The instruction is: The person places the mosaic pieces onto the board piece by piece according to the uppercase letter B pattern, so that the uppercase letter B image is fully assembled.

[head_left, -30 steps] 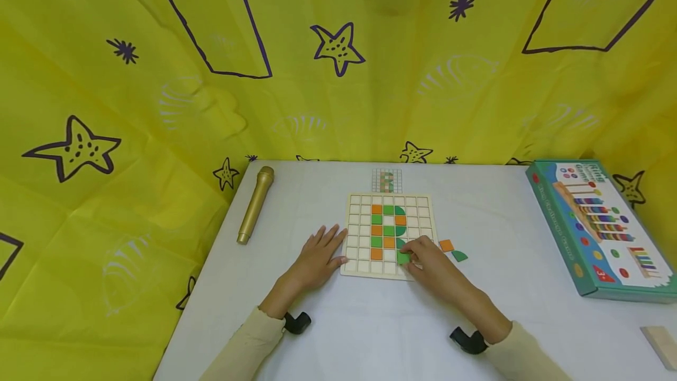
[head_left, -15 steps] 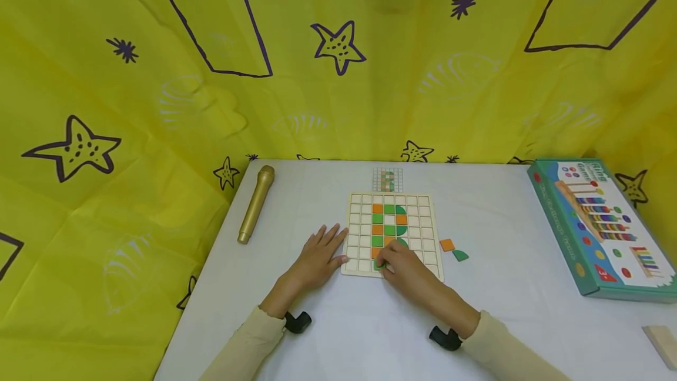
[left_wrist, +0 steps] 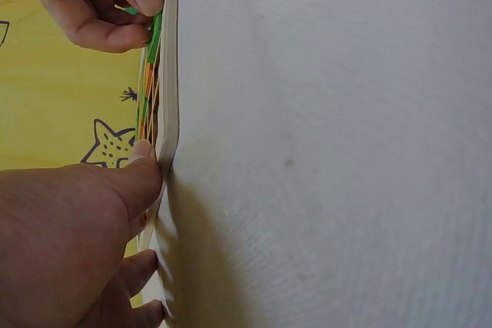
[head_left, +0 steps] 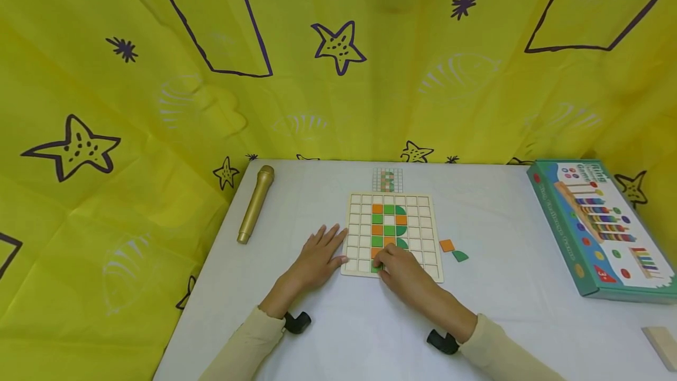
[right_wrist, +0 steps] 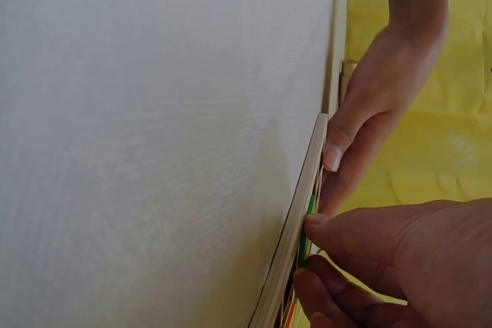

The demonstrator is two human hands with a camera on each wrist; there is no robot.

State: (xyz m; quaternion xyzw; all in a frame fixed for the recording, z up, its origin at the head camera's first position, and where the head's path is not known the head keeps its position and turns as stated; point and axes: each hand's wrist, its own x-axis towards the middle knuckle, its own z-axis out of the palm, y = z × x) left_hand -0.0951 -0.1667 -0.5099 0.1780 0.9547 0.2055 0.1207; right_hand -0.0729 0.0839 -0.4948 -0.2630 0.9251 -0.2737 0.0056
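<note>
A pale wooden grid board (head_left: pixel 426 222) lies on the table, with orange and green tiles forming an R-like figure. My left hand (head_left: pixel 314 258) rests along the board's left edge, fingers spread and fairly straight, thumb touching the edge. Over the board's lower part, my right hand (head_left: pixel 406 272) pinches a green tile (head_left: pixel 376 267) between thumb and fingers at the foot of the left column. That tile (right_wrist: pixel 304 240) also shows edge-on in the right wrist view. Fingers partly cover the nearby cells. Right of the board lie a loose orange square tile (head_left: pixel 446 245) and a green quarter-circle tile (head_left: pixel 460 256).
Behind the board lies a small pattern card (head_left: pixel 388 180) with a similar figure. A gold microphone (head_left: pixel 256 204) is at the left. A boxed ring game (head_left: pixel 603 228) stands at the right, with a wooden block (head_left: pixel 660 346) near the right edge. Yellow cloth (head_left: pixel 338 110) hangs behind.
My right hand has moved left across the board with the green tile, from the figure's right leg to the foot of its left column. My left hand has stayed put.
</note>
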